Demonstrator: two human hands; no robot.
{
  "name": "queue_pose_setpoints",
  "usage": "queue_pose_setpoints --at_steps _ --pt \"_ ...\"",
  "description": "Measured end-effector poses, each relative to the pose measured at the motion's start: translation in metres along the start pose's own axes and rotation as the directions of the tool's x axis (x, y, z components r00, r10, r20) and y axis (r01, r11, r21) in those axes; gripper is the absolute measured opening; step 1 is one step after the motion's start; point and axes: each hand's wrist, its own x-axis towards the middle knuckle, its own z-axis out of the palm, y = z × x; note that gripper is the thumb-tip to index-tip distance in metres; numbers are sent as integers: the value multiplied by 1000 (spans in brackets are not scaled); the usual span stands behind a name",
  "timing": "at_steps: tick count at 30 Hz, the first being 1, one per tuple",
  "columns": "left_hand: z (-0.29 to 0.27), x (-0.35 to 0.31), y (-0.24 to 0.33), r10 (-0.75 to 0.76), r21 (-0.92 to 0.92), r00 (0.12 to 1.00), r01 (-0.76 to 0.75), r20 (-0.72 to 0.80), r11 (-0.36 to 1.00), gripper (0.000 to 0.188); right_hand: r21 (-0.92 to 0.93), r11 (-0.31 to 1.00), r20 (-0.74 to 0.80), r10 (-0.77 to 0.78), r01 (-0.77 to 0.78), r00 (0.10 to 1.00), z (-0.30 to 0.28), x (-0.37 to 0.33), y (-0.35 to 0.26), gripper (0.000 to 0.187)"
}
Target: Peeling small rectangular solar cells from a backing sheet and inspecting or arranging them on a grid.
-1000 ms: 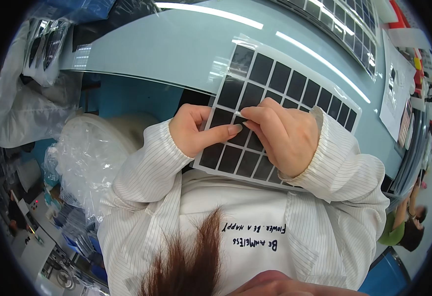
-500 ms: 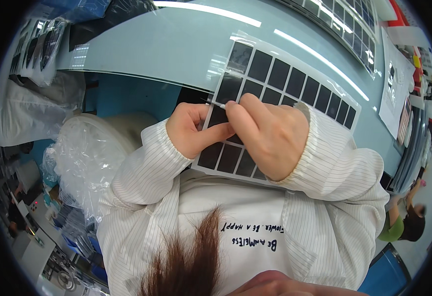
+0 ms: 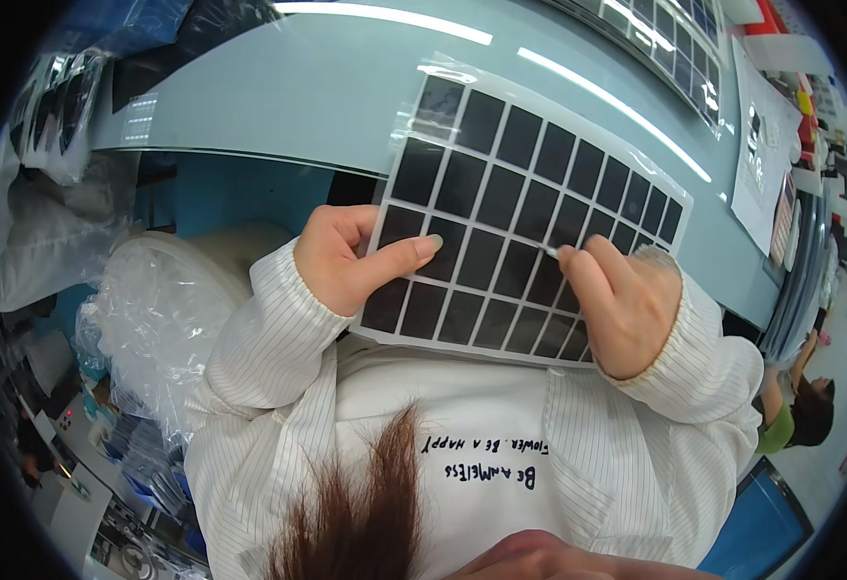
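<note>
A white-bordered sheet (image 3: 486, 242) with rows of dark rectangles lies slanted in front of me, over the near edge of the glass-topped table. My left hand (image 3: 341, 266) grips its left edge, thumb flat on top and the other fingers hidden underneath. Between the pinched fingertips of my right hand (image 3: 626, 304) is a thin, metal-tipped tool (image 3: 550, 251). The tip points left over the middle of the sheet; whether it touches the surface I cannot tell. The exact kind of tool is too small to make out. One rectangle at the far left corner looks paler than the others.
More sheets with rectangles (image 3: 665, 48) lie on the far right of the table (image 3: 278, 82). Left of me stands a pale bin (image 3: 186, 261) with clear plastic film (image 3: 153, 329). Papers (image 3: 766, 145) lie at the right, and another person (image 3: 800, 411) is beyond.
My right hand, with the tool, has moved right, away from my left thumb toward the middle of the sheet. My left hand still holds the left edge. The whole view has shifted slightly.
</note>
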Motion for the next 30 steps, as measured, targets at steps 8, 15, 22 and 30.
queue_pose_setpoints --at_steps 8,15,22,30 --pt "-5 -2 -5 12 32 1000 -12 18 999 22 -140 962 -4 235 -234 972 7 -63 16 8" --pt "-11 -10 10 46 95 998 -49 34 994 17 -356 825 44 483 -438 874 6 -118 42 16" --pt "-8 -23 53 377 320 825 -524 422 789 10 546 712 -103 580 -441 808 -36 -104 20 49" --pt "18 -18 96 487 283 670 -708 561 647 15 872 442 172 127 -211 977 4 -38 21 38"
